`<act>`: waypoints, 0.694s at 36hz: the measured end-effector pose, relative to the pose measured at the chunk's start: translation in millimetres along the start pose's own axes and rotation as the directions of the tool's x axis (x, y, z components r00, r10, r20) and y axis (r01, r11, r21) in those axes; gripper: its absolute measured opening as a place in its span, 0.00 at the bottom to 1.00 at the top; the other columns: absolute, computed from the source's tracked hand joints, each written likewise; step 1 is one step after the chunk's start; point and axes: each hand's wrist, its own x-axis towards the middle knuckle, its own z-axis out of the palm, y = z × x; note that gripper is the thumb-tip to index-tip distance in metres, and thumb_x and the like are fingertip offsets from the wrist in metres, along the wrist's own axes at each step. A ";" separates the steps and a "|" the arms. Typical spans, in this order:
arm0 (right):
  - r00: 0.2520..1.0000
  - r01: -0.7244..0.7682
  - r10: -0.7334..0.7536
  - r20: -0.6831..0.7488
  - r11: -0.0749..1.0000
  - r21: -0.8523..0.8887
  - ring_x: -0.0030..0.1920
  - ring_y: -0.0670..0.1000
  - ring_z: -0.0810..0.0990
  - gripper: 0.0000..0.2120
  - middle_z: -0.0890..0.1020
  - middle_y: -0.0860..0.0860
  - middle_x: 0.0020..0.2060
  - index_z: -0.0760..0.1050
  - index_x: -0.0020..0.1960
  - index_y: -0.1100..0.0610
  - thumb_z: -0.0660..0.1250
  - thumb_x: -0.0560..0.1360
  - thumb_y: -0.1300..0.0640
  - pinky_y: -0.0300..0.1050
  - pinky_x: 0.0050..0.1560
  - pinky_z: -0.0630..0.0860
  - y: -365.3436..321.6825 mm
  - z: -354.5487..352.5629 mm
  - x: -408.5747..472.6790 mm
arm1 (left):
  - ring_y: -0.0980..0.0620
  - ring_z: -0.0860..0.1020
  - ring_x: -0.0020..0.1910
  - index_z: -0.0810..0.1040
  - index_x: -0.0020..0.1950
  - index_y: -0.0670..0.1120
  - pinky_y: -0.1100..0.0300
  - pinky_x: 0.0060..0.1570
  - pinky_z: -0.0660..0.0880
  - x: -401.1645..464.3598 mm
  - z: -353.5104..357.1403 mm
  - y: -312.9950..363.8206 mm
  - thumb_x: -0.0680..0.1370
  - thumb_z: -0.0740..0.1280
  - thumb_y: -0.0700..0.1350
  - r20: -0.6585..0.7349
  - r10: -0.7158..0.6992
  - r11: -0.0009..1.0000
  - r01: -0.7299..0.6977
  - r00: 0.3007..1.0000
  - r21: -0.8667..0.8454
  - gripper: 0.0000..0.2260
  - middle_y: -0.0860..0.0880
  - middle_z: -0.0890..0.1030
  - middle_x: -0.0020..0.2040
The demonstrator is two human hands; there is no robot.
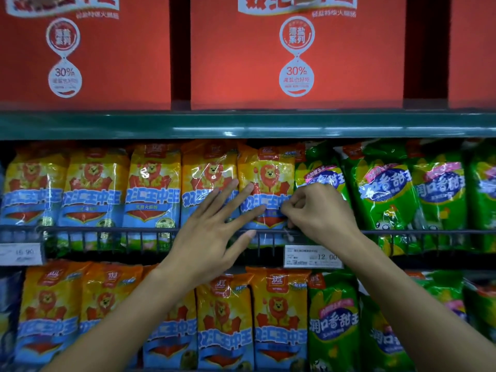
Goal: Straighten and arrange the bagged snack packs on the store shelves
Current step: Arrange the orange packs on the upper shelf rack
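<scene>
Store shelf (241, 124), glossy yellow-blue lion pack (265, 183)

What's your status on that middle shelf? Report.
Left hand open, flat on yellow pack. Right hand pinching its right edge. Wire rail fronts the row.

**Three shelf levels, stocked edge to edge**

Across the upper frame, a green shelf (241, 124) carries red cartons (295, 55). Mid-frame, a dark wire-fronted shelf (134, 232) holds upright orange lion packs (153, 183) at left and green corn packs (383, 194) at right. Two price tags (312, 255) hang below, above another stocked row (279, 318).
</scene>
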 end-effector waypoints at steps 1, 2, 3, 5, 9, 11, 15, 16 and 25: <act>1.000 0.004 -0.003 -0.008 0.999 0.032 0.35 0.45 0.82 0.12 0.83 0.43 0.28 0.82 0.38 0.49 0.69 0.77 0.46 0.51 0.42 0.82 1.0 -0.2 -1.7 | 0.53 0.39 0.83 0.55 0.82 0.62 0.47 0.80 0.43 0.4 0.5 -1.4 0.86 0.44 0.62 0.004 -0.003 1.000 0.003 1.000 0.011 0.24 0.56 0.44 0.84; 1.000 0.017 -0.015 -0.021 0.998 0.068 0.36 0.45 0.82 0.10 0.83 0.42 0.30 0.82 0.41 0.48 0.69 0.78 0.45 0.52 0.43 0.82 2.7 -0.6 -4.2 | 0.53 0.39 0.83 0.54 0.82 0.62 0.47 0.80 0.44 0.7 0.5 -2.6 0.86 0.44 0.63 0.008 -0.007 1.000 0.007 1.000 0.019 0.24 0.57 0.44 0.84; 0.998 0.044 -0.039 -0.044 0.994 0.102 0.38 0.44 0.81 0.09 0.83 0.41 0.33 0.82 0.44 0.47 0.69 0.78 0.45 0.52 0.44 0.82 4.4 -1.3 -7.5 | 0.53 0.39 0.83 0.54 0.82 0.63 0.47 0.80 0.44 0.9 0.5 -3.5 0.85 0.43 0.63 0.011 -0.010 1.000 0.010 1.000 0.027 0.24 0.57 0.44 0.84; 0.987 0.129 -0.116 -0.109 0.984 0.125 0.46 0.43 0.80 0.08 0.83 0.39 0.42 0.82 0.53 0.49 0.70 0.79 0.46 0.48 0.49 0.80 7.3 -2.8 -16.1 | 0.54 0.39 0.82 0.54 0.82 0.63 0.47 0.80 0.45 0.9 0.7 -4.4 0.85 0.42 0.64 0.010 -0.009 0.999 0.009 1.000 0.031 0.24 0.57 0.44 0.84; 0.965 0.225 -0.225 -0.132 0.974 -0.011 0.72 0.48 0.67 0.24 0.74 0.46 0.70 0.71 0.74 0.51 0.66 0.80 0.44 0.46 0.72 0.66 13.5 -2.3 -27.1 | 0.50 0.39 0.83 0.55 0.81 0.63 0.45 0.79 0.44 -0.3 0.2 -1.3 0.86 0.43 0.63 -0.012 -0.017 0.999 0.018 1.000 0.029 0.23 0.57 0.47 0.84; 0.973 0.200 -0.204 -0.106 0.979 -0.044 0.77 0.48 0.61 0.30 0.69 0.48 0.76 0.65 0.78 0.53 0.64 0.80 0.41 0.46 0.76 0.59 14.5 -1.2 -27.6 | 0.47 0.38 0.83 0.55 0.81 0.64 0.42 0.79 0.44 -1.8 0.9 -0.2 0.85 0.43 0.63 -0.018 -0.045 0.998 0.046 0.999 0.030 0.24 0.58 0.46 0.84; 0.988 0.146 -0.153 -0.019 0.971 -0.190 0.82 0.49 0.44 0.41 0.53 0.49 0.82 0.52 0.83 0.56 0.57 0.80 0.33 0.48 0.81 0.46 11.0 4.4 -21.5 | 0.47 0.38 0.83 0.55 0.82 0.61 0.40 0.80 0.47 -4.5 3.4 -2.1 0.86 0.45 0.63 -0.019 -0.055 0.998 0.056 0.998 0.038 0.24 0.57 0.46 0.84; 0.989 0.144 -0.147 -0.001 0.968 -0.205 0.82 0.49 0.41 0.42 0.50 0.49 0.83 0.50 0.83 0.56 0.56 0.80 0.32 0.48 0.81 0.44 10.2 6.3 -19.4 | 0.47 0.39 0.83 0.55 0.82 0.60 0.40 0.80 0.47 -4.6 3.9 -3.1 0.86 0.46 0.63 -0.018 -0.055 0.998 0.056 0.998 0.038 0.25 0.57 0.46 0.84; 0.961 0.272 -0.277 0.026 0.954 0.125 0.81 0.40 0.40 0.32 0.54 0.43 0.82 0.59 0.82 0.51 0.67 0.81 0.50 0.51 0.82 0.41 9.4 8.8 -18.2 | 0.48 0.38 0.83 0.45 0.83 0.59 0.41 0.80 0.49 -3.2 3.1 -4.2 0.86 0.44 0.63 -0.021 -0.075 0.996 0.076 0.997 0.047 0.26 0.58 0.46 0.84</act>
